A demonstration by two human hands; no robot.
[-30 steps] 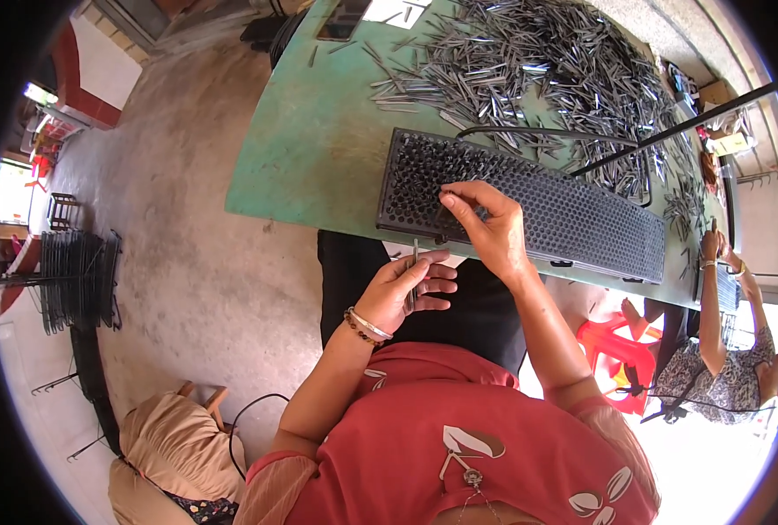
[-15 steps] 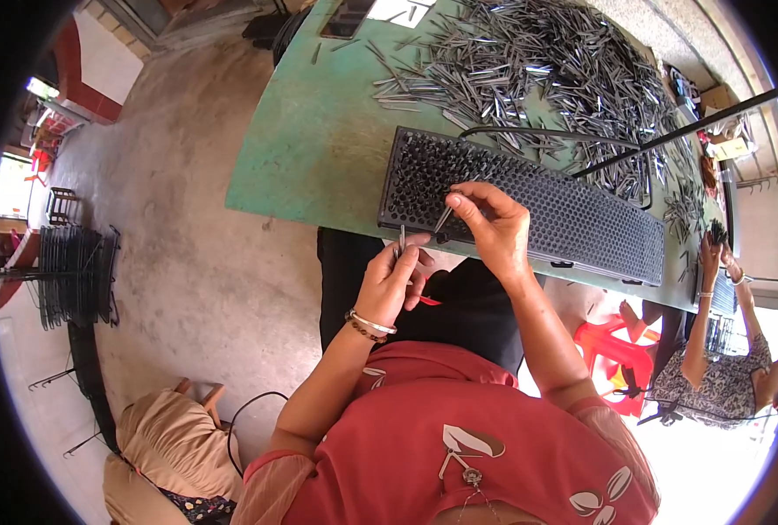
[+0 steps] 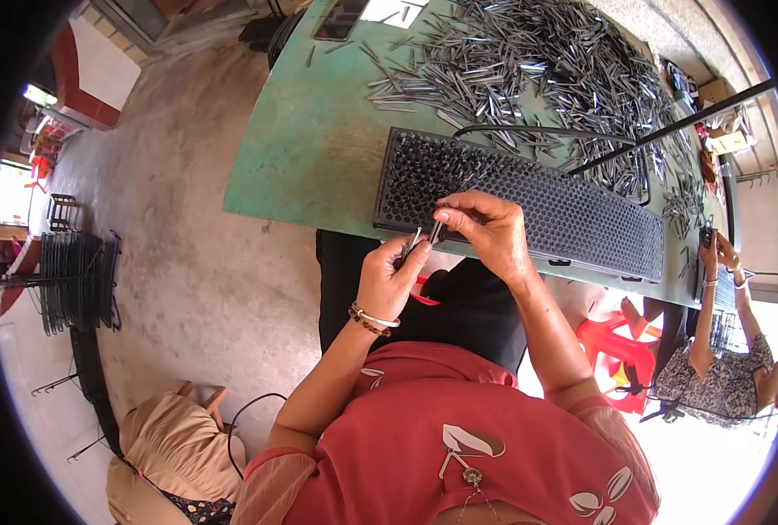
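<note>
2 bare hands come close together at the near edge of the green table (image 3: 301, 157). The left hand (image 3: 387, 278) has its fingers closed around at least 1 thin metal strip (image 3: 416, 236), whose end sticks up past the thumb; the full count inside that grip is hidden. The right hand (image 3: 494, 234) pinches at least 1 further strip (image 3: 436, 227) between thumb and fingertips, the gap narrow. The 2 sets of fingertips are just beside each other; whether they touch, I cannot tell.

Both held strips are by the near long edge of 1 black tray (image 3: 572, 214), its small round holes too many to count. Dark upright pieces (image 3: 428, 166) crowd its left part. Behind the tray lies 1 large pile of loose strips (image 3: 572, 79), also uncountable, with 1 black rod frame (image 3: 682, 124) at its near side. 1 white sheet (image 3: 396, 11) lies at the far left. The left wrist wears 2 bracelets (image 3: 376, 320). To the right are 1 co-worker (image 3: 708, 381) and 1 red stool (image 3: 597, 339).
</note>
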